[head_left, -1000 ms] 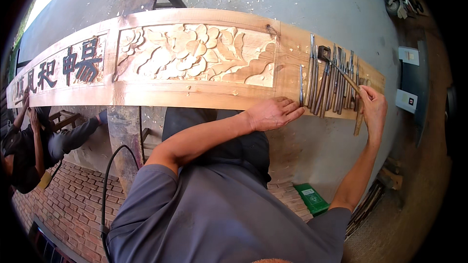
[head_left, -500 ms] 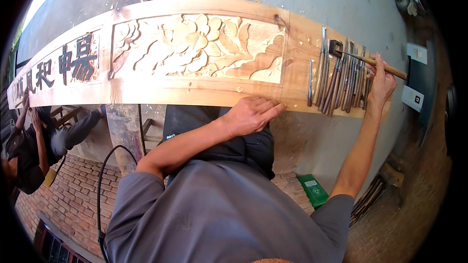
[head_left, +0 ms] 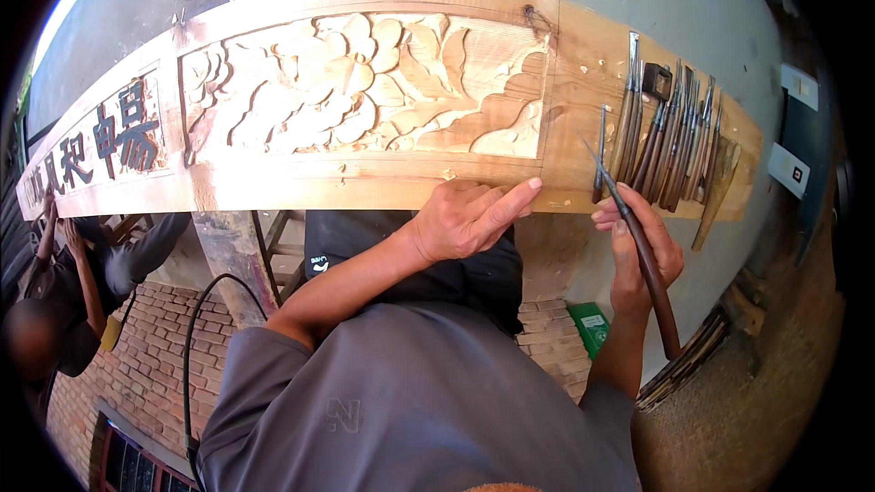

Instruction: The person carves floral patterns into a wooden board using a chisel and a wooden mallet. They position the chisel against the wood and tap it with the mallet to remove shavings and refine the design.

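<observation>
My left hand [head_left: 469, 217] rests at the near edge of a long pale wooden board [head_left: 383, 184], its index finger stretched out and nothing in its grasp. Beside the board's right part, my right hand [head_left: 643, 255] grips a slim carving chisel [head_left: 654, 287]. The chisel's thin blade points up and left over the wood, and its dark handle slants down toward me. Flowers and leaves are carved in relief in the board's sunken panel [head_left: 365, 82]. Several carving chisels [head_left: 670, 141] lie side by side on the right end, and a light-handled tool [head_left: 720, 196] lies at their right edge.
A dark square block [head_left: 656, 80] sits among the chisels. Black characters [head_left: 128, 132] stand on the board's left part, where another person's hands [head_left: 64, 228] touch its near edge. A wooden trestle beam [head_left: 232, 260] runs underneath. A green box [head_left: 591, 328] stands below right.
My right hand has come left and nearer, now with the dark-handled chisel. The light-handled tool it held before lies at the row's right edge. My left hand stays at the board's edge.
</observation>
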Motion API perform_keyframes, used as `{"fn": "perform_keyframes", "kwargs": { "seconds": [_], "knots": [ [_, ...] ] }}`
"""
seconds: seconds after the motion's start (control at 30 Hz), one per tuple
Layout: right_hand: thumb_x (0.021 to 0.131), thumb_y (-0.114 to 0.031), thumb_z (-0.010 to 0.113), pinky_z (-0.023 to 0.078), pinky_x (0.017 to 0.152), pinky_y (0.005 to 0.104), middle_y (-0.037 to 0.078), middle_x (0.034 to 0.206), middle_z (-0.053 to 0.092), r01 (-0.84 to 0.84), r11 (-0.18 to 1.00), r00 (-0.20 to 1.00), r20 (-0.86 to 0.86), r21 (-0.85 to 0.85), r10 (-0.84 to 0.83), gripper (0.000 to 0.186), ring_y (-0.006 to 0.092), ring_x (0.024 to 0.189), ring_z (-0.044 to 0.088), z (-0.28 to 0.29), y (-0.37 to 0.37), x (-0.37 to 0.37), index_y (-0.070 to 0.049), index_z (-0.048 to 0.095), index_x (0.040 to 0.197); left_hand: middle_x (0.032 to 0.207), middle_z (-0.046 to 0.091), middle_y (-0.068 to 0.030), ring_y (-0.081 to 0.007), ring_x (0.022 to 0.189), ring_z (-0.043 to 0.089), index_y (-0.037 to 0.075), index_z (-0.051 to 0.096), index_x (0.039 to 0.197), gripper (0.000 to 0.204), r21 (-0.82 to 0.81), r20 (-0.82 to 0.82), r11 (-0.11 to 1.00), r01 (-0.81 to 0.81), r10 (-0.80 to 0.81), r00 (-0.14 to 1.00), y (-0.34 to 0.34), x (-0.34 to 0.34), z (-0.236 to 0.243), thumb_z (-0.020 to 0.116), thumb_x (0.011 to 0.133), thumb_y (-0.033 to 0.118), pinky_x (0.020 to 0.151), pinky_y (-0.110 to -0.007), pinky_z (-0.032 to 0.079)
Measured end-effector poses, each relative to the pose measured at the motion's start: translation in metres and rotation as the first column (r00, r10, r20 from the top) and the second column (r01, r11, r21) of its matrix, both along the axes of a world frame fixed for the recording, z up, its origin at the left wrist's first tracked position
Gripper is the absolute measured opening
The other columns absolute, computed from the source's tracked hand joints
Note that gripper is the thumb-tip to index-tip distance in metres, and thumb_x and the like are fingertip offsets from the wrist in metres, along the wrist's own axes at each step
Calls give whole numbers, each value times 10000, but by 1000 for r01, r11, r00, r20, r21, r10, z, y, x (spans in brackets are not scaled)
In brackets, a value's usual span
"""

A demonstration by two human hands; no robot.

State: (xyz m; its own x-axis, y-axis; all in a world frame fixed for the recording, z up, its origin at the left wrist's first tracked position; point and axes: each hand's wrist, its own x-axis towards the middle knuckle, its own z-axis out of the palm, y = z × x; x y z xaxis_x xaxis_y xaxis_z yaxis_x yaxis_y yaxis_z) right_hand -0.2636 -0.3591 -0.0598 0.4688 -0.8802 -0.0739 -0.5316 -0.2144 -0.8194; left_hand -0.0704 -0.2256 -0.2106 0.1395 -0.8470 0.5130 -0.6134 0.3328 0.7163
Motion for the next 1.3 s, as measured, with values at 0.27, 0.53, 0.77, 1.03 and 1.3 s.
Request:
{"fn": "perform_keyframes", "kwargs": {
  "seconds": [0.27, 0.53, 0.77, 1.03, 1.3],
  "knots": [
    [998, -58, 679, 668, 877, 380, 250, 1064, 836, -196, 916, 975, 169, 351, 145, 336, 299, 917, 845, -24, 23, -6, 93, 768, 1283, 760, 541, 15, -128, 610, 562, 28, 725, 1491, 714, 65, 93, 998, -5, -1, 996, 1, 1, -5, 732, 780, 88, 544, -291, 497],
    [978, -47, 669, 674, 840, 374, 232, 1026, 838, -263, 876, 959, 207, 405, 192, 351, 298, 887, 846, -32, 10, -2, 91, 763, 1287, 774, 565, 13, -124, 609, 561, 23, 752, 1442, 683, 78, 74, 995, -58, 53, 996, -3, -2, -7, 728, 763, 102, 559, -281, 495],
    [900, 26, 639, 679, 854, 378, 232, 999, 838, -261, 878, 964, 147, 402, 220, 419, 295, 887, 848, -38, 1, 4, 92, 764, 1295, 781, 582, 2, -142, 613, 572, -12, 749, 1410, 648, 149, 52, 986, -69, 61, 997, -7, -2, -5, 725, 771, 98, 570, -297, 503],
    [895, 48, 645, 678, 862, 372, 227, 1001, 841, -264, 875, 964, 135, 405, 228, 418, 290, 896, 848, -43, -8, 5, 93, 772, 1291, 787, 577, -11, -153, 617, 592, -17, 727, 1422, 640, 213, 17, 976, -39, 37, 999, -11, -3, -6, 720, 791, 91, 585, -309, 516],
    [926, 32, 662, 668, 834, 349, 216, 1013, 845, -236, 854, 971, 140, 463, 193, 369, 257, 883, 844, -40, -17, 11, 67, 794, 1268, 790, 576, -14, -151, 613, 597, -20, 719, 1430, 641, 231, -2, 972, -47, 48, 999, -11, -5, -8, 714, 799, 94, 581, -314, 520]
  ]
}}
